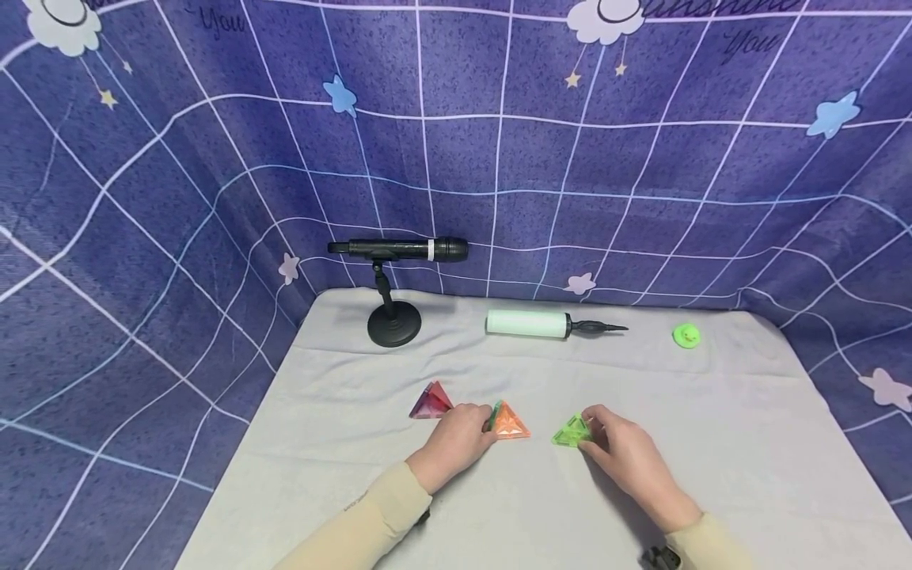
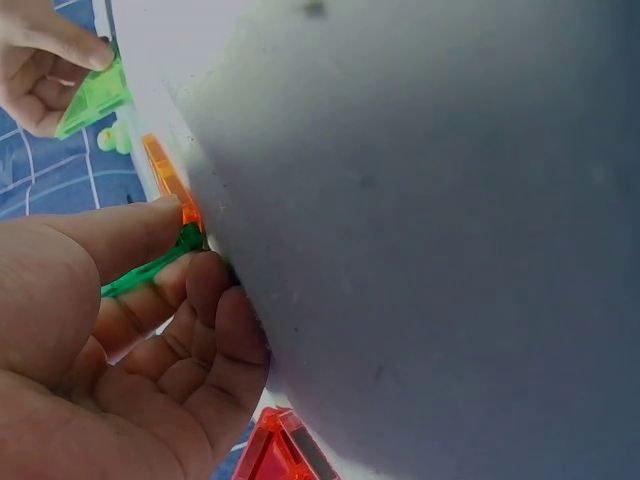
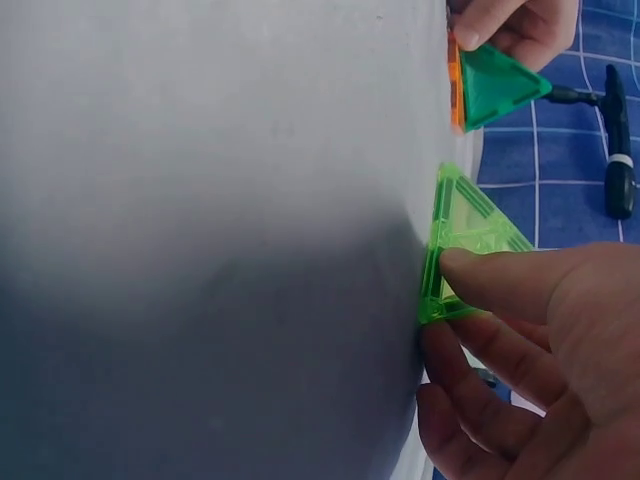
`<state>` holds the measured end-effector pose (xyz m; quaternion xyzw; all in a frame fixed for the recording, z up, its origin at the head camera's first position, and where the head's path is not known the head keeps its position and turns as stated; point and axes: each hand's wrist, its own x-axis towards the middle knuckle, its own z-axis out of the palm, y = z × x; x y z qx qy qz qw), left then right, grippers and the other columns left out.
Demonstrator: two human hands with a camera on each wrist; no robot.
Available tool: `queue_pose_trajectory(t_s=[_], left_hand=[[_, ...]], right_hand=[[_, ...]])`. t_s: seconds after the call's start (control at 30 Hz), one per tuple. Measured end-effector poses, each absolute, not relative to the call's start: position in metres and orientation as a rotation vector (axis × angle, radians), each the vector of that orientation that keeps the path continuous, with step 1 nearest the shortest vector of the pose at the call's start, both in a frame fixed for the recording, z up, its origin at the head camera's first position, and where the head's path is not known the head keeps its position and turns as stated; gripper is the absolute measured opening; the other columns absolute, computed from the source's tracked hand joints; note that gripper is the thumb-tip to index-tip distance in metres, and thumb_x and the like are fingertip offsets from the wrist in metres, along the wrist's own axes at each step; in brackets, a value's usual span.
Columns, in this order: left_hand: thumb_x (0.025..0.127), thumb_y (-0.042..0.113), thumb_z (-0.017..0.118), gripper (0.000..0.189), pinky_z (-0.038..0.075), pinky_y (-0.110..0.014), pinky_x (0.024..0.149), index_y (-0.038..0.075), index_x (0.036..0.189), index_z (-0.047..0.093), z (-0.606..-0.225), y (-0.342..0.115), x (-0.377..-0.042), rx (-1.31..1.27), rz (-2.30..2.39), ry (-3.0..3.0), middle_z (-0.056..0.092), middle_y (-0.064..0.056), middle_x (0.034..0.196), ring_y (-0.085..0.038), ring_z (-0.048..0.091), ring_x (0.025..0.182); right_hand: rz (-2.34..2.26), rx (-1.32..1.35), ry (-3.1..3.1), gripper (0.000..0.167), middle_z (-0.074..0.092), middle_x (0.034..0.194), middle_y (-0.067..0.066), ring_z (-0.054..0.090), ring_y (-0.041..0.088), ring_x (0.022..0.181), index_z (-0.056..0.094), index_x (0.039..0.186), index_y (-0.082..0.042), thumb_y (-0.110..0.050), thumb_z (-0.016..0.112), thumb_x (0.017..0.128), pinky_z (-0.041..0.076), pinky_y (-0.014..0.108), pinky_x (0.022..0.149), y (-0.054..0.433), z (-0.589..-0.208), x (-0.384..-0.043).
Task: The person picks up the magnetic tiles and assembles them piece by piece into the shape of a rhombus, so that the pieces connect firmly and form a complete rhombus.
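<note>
My left hand (image 1: 456,439) pinches a dark green triangular magnetic tile (image 3: 500,88) between thumb and fingers. That tile stands up against an orange triangular magnetic tile (image 1: 509,425), which lies flat on the table; the two meet along an edge. To the right, my right hand (image 1: 630,455) pinches a light green triangular magnetic tile piece (image 1: 572,432), thumb on the near side and fingers behind; the right wrist view shows dark strips along its edges. Left of the left hand sits a red and purple magnetic tile piece (image 1: 431,401) with raised sides, untouched.
A black microphone (image 1: 399,249) on a round-based stand (image 1: 394,324) is at the back left. Behind the tiles lies a pale green hand pump (image 1: 529,323) with a black nozzle. A small green duck-faced toy (image 1: 687,336) is at the back right. A blue patterned curtain (image 1: 456,158) encloses the white-covered table (image 1: 499,514).
</note>
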<state>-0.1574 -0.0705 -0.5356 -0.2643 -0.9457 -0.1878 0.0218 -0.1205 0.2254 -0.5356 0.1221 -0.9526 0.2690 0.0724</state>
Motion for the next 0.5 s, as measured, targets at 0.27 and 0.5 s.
queue_pose_trajectory(t_s=[0.27, 0.5], left_hand=[[0.088, 0.017, 0.081, 0.039, 0.038, -0.030, 0.056, 0.015, 0.070, 0.046, -0.537, -0.071, -0.158, -0.818, -0.605, -2.938, 0.041, 0.006, 0.062, -0.011, 0.044, 0.060], [0.088, 0.017, 0.081, 0.040, 0.037, -0.030, 0.056, 0.015, 0.070, 0.045, -0.536, -0.071, -0.158, -0.811, -0.608, -2.947, 0.041, 0.005, 0.062, -0.011, 0.043, 0.060]], right_hand=[[0.763, 0.415, -2.849, 0.033, 0.070, 0.088, -0.002, 0.065, 0.012, 0.078, 0.073, 0.107, -0.007, -0.010, 0.090, 0.079, 0.055, 0.041, 0.073, 0.217, -0.537, -0.124], [0.790, 0.413, -2.857, 0.028, 0.067, 0.083, -0.007, 0.058, 0.005, 0.071, 0.075, 0.101, -0.008, -0.010, 0.091, 0.078, 0.053, 0.035, 0.067, 0.209, -0.535, -0.125]])
